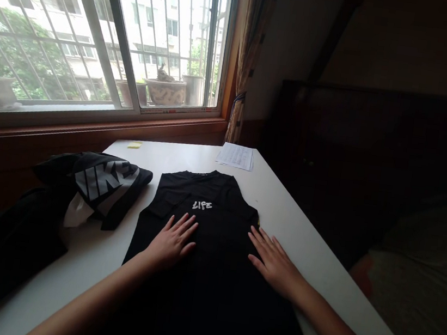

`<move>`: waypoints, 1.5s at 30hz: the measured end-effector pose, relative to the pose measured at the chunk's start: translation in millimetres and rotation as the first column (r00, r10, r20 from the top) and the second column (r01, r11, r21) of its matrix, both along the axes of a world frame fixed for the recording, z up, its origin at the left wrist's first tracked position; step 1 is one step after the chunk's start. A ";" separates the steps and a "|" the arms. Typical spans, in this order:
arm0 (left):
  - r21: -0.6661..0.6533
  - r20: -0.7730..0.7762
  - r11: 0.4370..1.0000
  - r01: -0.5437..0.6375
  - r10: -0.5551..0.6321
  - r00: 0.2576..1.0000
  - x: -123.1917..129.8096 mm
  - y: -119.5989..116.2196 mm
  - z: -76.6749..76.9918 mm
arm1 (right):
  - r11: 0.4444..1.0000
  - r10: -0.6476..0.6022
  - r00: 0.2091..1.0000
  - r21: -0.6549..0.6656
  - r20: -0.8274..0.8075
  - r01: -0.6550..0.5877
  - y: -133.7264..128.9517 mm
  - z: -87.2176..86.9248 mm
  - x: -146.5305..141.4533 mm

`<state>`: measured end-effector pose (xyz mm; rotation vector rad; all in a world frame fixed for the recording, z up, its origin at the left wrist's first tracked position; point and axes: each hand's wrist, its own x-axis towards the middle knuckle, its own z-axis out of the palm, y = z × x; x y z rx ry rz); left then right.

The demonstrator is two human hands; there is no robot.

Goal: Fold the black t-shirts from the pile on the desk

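Lengthwise up the frame's lower centre, the black cloth shirt [218,254] lies beneath the bare left hand [167,243] and right hand [276,265], fingers spread flat.

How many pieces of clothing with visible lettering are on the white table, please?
2: the black shirt marked LIFE, spread flat in the middle, and the bundled dark garment marked NIKE, to its left. More could be hidden in the bundle's folds.
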<state>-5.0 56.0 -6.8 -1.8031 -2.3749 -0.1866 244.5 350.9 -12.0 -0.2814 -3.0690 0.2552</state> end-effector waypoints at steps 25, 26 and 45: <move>-0.003 -0.046 0.997 0.073 -0.073 0.996 59.6 -138.9 9.9 | 0.994 -0.110 0.981 -0.033 -0.157 0.106 -30.3 -12.2 106.6; 0.016 -0.037 0.997 0.077 -0.077 0.996 58.3 -142.4 10.6 | 0.987 -0.160 0.966 -0.052 -0.204 0.152 -27.5 -12.5 108.1; 0.099 0.278 0.994 0.035 -0.061 0.959 40.1 -165.9 37.5 | 0.879 -0.320 0.941 -0.335 0.115 0.340 -26.7 22.8 124.1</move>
